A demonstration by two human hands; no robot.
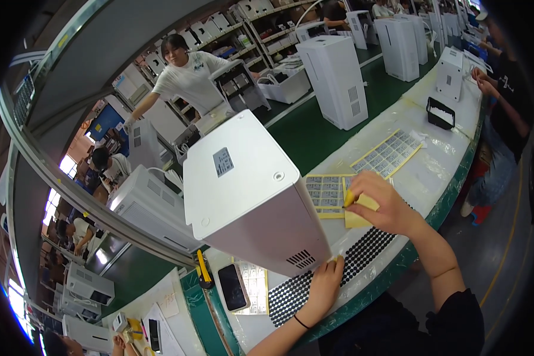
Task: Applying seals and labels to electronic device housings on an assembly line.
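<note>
A tall white appliance (252, 213) stands in front of me, a grey label (223, 162) on its top and a slotted vent low on its near side. Beside its lower right corner, my left hand (325, 288) rests with fingers stretched forward over a sheet of black round pads (365, 249). Something yellow shows at one fingertip. My right hand (382, 204) is closed in a pinch above a yellow-backed label sheet (325, 187). Yellow also shows at its fingers; whatever the pinch holds is too small to make out.
A phone (234, 287) lies on another label sheet, near a yellow-handled cutter (203, 270). Farther right are more labels (391, 154) and a black bin (440, 113). Several white appliances stand along the green conveyor (296, 142). A co-worker (193, 80) stands across it.
</note>
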